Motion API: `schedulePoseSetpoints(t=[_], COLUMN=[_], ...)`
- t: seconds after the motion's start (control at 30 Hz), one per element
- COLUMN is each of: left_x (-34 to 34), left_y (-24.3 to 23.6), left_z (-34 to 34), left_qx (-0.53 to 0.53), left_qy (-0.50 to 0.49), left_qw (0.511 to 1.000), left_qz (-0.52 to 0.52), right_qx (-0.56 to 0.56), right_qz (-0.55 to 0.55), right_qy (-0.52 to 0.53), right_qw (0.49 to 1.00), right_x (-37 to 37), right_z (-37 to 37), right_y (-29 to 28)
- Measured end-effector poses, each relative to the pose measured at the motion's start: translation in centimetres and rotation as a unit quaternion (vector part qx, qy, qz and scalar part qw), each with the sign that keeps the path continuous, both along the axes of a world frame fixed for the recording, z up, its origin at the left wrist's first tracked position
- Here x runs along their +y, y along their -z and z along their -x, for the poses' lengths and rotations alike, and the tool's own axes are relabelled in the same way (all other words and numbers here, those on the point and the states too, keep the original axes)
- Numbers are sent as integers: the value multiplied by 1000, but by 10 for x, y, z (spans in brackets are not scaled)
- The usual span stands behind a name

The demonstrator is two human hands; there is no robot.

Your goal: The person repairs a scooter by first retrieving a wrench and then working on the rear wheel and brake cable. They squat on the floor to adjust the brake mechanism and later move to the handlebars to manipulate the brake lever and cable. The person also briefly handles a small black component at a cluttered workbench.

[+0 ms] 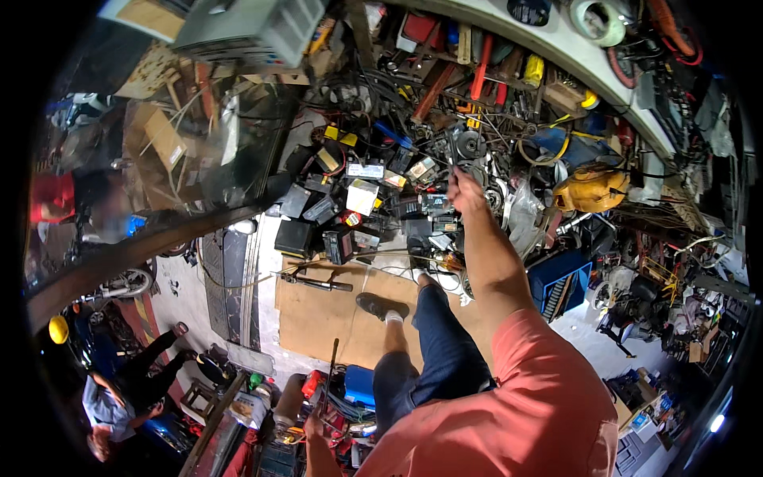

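Observation:
My right arm stretches forward over a heap of parts, and my right hand (464,193) is closed around a slim grey metal tool (454,149) whose exact kind I cannot make out. Beyond its tip lies a round grey metal part (470,143). Low in the view, close to my body, my left hand (315,427) grips a long thin dark rod (331,372) that points up and away. Several box-shaped batteries (296,237) lie left of my right hand, with a white-topped box (362,196) among them. A red-handled tool (482,67) stands farther back.
A cardboard sheet (318,318) lies under my shoe (382,305), with a black bar-like part (318,281) on it. A yellow bag (590,189) and a blue crate (560,282) are at the right. Another person (119,401) is at the lower left, near a motorcycle wheel (131,282).

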State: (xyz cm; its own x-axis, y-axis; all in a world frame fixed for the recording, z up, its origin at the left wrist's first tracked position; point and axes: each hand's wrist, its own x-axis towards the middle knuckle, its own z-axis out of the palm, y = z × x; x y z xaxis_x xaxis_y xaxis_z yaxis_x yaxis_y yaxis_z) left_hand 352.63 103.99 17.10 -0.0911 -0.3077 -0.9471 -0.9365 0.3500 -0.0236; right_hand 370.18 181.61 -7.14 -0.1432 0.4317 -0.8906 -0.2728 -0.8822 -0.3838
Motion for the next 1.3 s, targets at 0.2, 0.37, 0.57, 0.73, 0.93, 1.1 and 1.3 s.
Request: schedulePoseSetpoints(t=[0.2, 0.37, 0.57, 0.73, 0.93, 1.1, 1.3], left_x=[65, 98, 140, 146, 196, 192, 195], left_y=[9, 9, 15, 27, 7, 22, 20], left_z=[7, -3, -9, -17, -30, -29, -26], left_qx=[-36, -43, -40, -15, 18, 28, 44], left_qy=[16, 24, 53, 72, 134, 175, 223], left_qw=[998, 998, 998, 997, 991, 982, 969], left_qz=[39, 42, 12, -9, 7, -69, -92], right_qx=[107, 141, 111, 64, 136, 113, -117], right_qz=[-85, -82, -58, -57, -129, -279, -460], right_qy=[-14, -35, -31, -33, -34, 54, 59], right_qw=[991, 986, 992, 996, 982, 952, 878], right_x=[129, 125, 62, 22, 46, 153, 210], right_z=[74, 67, 29, 9, 8, 78, 85], right_y=[31, 41, 8, 0, -80, -122, -64])
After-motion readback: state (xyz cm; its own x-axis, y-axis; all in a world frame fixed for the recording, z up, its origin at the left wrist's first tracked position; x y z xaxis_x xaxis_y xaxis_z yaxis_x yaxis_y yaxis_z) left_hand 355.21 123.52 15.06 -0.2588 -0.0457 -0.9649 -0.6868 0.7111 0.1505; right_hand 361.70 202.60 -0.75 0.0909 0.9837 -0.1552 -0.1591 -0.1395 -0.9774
